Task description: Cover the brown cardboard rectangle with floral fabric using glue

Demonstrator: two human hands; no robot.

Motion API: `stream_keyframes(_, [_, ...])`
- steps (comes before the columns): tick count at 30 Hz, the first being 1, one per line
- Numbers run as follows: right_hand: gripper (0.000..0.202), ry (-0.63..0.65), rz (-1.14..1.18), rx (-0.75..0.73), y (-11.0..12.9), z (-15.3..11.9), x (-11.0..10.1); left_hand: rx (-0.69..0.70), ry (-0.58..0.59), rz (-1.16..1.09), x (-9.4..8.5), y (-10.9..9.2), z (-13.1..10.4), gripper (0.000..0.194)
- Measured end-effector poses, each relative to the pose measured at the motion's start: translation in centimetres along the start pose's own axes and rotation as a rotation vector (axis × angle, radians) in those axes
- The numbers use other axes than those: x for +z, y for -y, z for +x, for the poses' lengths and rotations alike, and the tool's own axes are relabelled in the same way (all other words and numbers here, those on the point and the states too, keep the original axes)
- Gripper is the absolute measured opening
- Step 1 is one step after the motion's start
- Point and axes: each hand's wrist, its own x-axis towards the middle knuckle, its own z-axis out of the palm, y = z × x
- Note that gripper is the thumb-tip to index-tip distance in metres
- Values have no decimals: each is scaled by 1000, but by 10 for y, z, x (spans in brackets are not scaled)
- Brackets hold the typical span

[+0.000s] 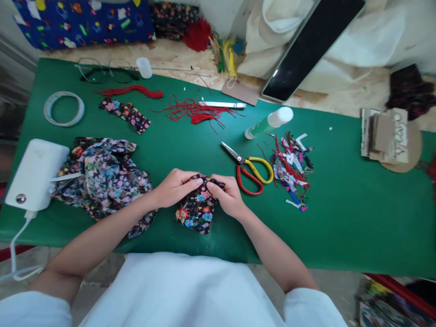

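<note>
A small piece of black floral fabric (197, 211) hangs between my two hands near the front of the green table. My left hand (177, 186) pinches its upper left edge, thumb on top. At the upper right edge, my right hand (229, 193) grips it the same way, the thumbs close together. The fingers beneath the cloth are hidden. Just right of my right hand lie scissors (242, 160) with one red and one yellow handle, blades apart. A crumpled heap of floral fabric (109, 172) lies by my left forearm.
A white power bank (37, 175) with a cable sits at the left, below a tape roll (64, 109). Red threads (190, 109), a glue stick (269, 122) and a scrap pile (293, 168) lie beyond my hands. A tablet-like device (313, 50) leans at the back; cardboard pieces (384, 136) lie right.
</note>
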Motion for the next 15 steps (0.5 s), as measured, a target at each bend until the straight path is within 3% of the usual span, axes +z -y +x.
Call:
stream_keyframes(4, [41, -5, -13, -13, 0, 0, 1, 61, -76, 43, -1, -2, 2, 41])
stream_keyframes(9, [35, 10, -64, -11, 1, 1, 2, 200, -30, 131, -1, -4, 3, 41])
stream_keyframes(15, [35, -10, -124, -9, 3, 2, 3, 156, -49, 167, 0, -4, 3, 39])
